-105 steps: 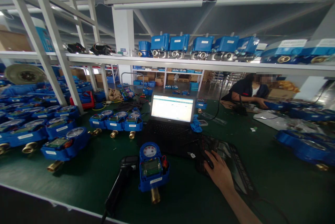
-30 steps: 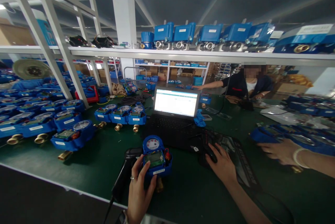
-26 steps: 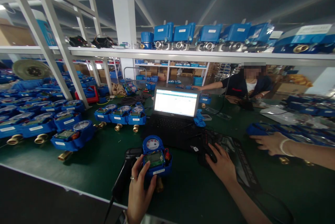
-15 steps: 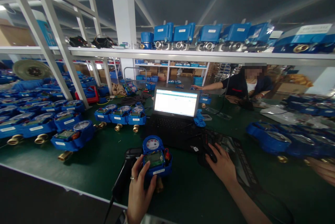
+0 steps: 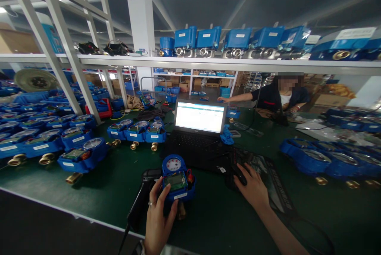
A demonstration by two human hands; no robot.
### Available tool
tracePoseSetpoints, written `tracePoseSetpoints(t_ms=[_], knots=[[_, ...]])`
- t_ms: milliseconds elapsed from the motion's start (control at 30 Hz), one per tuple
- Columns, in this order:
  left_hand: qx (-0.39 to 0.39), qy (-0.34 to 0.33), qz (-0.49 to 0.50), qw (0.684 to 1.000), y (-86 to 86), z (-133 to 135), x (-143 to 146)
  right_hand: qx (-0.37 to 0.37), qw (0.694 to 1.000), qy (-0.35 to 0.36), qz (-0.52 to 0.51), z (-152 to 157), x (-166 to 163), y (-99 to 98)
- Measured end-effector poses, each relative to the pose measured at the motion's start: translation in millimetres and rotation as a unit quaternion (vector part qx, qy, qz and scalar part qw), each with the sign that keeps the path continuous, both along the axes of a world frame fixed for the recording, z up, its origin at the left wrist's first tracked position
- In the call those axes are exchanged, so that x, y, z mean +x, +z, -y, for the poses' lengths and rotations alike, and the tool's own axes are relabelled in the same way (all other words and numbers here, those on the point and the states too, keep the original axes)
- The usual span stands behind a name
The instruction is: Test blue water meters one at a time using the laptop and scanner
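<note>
– Left hand has come onto the blue meter since 3.5 s ago. Another person's hand, out past the right hand 0.5 s ago, is gone.
– State of the 2 hands?
– Left: thumb and fingers set apart, loosely pinching the meter's near-left corner; pressure, can't tell. Right: curled over the mouse, finger action on the buttons not visible.
– So where's the meter?
– On the green bench, just beyond the left fingertips, dial end away, brass fitting toward the wrist.
– Step?
– Looks like steadying the meter while working the mouse.
– And what does the next move call for?
– My read: left stays light, clear of the exposed board; right needs small mouse motions, eyes on the screen.
– Around them?
– Black scanner just left of the left hand. Mouse pad under the right. Laptop ahead, between them. Farther out: more meters beyond the left hand, a row of blue units right of the right hand, co-worker across the bench.
</note>
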State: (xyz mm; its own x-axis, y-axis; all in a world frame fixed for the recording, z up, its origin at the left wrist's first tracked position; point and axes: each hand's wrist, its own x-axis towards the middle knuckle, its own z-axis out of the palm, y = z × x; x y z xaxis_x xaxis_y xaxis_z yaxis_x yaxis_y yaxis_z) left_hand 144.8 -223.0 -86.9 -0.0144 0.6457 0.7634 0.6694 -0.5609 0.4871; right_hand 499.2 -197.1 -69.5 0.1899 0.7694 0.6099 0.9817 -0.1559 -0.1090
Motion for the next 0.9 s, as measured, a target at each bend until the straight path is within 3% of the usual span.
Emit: tracePoseSetpoints(t_ms=[333,500,667,800,900], knots=[[0.019,0.005,-0.011,1.0,4.0,0,1,0.001,1.0,0.006,0.001,-2,3,-2.5],[0.015,-0.004,-0.012,1.0,1.6,-1,2,0.086,0.993,0.052,0.055,-4,9,-5.4],[0.004,-0.008,-0.004,1.0,0.6,2,2,0.154,0.98,0.108,0.072,3,3,7.9],[0.002,-0.005,-0.007,1.0,1.0,4,3,0.181,0.971,0.148,-0.043,13,-31,29.2],[0.008,-0.007,-0.004,1.0,2.0,3,4,0.101,0.933,0.233,-0.253,19,-73,43.6]])
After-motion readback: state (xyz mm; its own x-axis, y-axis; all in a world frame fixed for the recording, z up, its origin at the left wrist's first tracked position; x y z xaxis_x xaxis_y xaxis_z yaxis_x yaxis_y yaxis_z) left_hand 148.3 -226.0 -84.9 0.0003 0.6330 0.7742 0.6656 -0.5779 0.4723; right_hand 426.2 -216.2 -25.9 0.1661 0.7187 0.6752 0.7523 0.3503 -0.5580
